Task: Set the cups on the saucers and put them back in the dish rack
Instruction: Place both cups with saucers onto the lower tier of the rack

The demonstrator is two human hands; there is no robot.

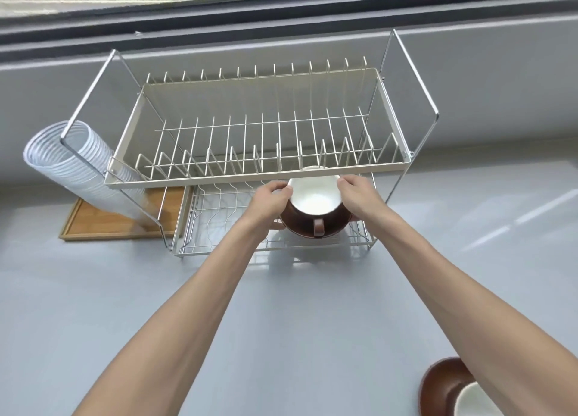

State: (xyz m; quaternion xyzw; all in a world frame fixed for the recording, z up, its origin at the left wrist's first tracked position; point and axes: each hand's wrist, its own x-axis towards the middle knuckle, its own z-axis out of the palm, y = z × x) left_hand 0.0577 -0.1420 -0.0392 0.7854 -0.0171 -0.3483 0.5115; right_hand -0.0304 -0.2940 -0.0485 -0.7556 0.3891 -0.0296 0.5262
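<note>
A brown cup (313, 200) with a white inside stands on a brown saucer (336, 224), its handle facing me. My left hand (269, 201) grips the set's left side and my right hand (356, 196) grips its right side. Both hold it over the lower tier (219, 215) of the two-tier dish rack (259, 174), just under the upper tier's front edge. A second brown saucer (441, 384) with a white-lined cup (472, 401) on it sits at the bottom right, partly behind my right forearm.
A stack of clear plastic cups (72, 162) lies tilted against the rack's left side, over a wooden tray (103, 221). The rack stands on a grey counter (93, 290) below a window ledge (281, 24). The upper tier holds no dishes.
</note>
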